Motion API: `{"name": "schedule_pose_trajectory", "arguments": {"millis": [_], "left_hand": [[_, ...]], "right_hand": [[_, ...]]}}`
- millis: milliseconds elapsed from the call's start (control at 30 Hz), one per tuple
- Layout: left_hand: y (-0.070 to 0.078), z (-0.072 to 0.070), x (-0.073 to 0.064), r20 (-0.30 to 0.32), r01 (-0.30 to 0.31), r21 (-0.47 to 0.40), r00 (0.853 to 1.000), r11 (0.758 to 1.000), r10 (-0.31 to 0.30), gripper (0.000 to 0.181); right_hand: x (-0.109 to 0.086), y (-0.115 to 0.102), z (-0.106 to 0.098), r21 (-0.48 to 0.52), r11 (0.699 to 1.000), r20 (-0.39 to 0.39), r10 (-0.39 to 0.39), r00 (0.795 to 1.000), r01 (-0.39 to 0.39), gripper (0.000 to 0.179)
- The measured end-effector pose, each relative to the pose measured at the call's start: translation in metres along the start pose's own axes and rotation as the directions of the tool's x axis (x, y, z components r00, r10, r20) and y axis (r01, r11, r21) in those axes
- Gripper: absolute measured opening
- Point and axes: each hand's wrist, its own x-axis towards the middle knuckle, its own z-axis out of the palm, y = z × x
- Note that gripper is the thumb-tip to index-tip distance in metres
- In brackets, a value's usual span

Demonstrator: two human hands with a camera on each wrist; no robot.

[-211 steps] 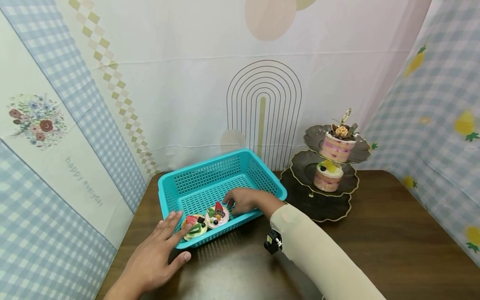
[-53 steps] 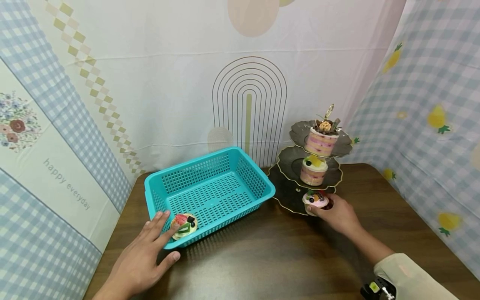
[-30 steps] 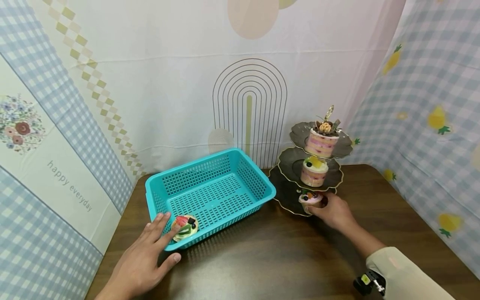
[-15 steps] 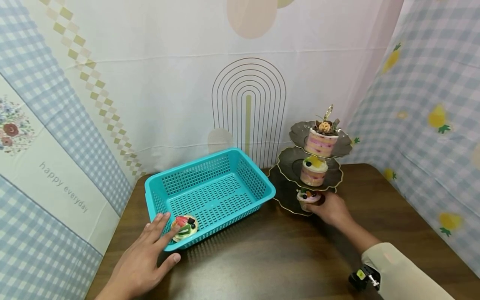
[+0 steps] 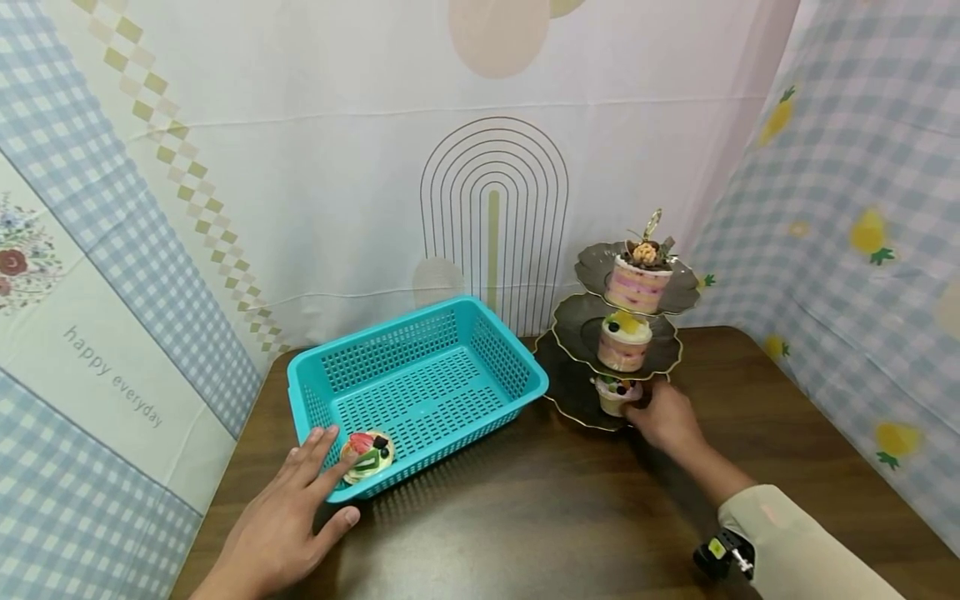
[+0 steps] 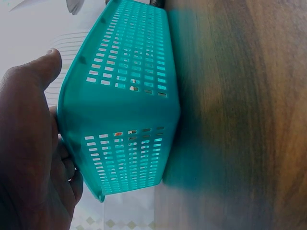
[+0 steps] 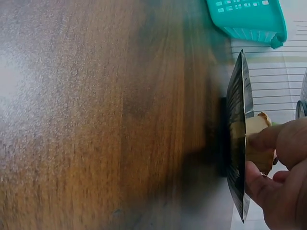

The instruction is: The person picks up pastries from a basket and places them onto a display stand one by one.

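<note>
That little tart with dark and orange fruit in a pale tapered cup, on the bottom tier of the dark scalloped gold-rimmed stand, looks light but squishable, so I'd grab low on the cup. Right hand's fingers touch it, but the grip's too hidden to call a pinch; left hand lies spread at the turquoise perforated plastic basket.

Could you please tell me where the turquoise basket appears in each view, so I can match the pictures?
Head: the turquoise basket is left of centre, mostly lower half.
Left wrist: its outer walls stand left of centre, reaching the top edge.
Right wrist: part of it shows at top right.
Shared landmark: the brown wooden table.
</note>
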Motion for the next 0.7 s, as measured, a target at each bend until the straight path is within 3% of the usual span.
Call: {"name": "schedule_pose_trajectory", "arguments": {"millis": [400,700], "left_hand": [[0.001,-0.001,0.0,0.01,0.008,-0.006,1.0,1.0,-0.008,0.071],[0.0,0.0,0.0,0.004,0.013,0.005,1.0,1.0,-0.013,0.07]], "right_hand": [[-0.008,-0.007,-0.004,-0.001,1.0,-0.11,0.02,0.994,-0.02,0.031],[-0.02,-0.048,-0.014,0.069,0.997,0.095,-0.047,0.994,0.041,0.021]]}}
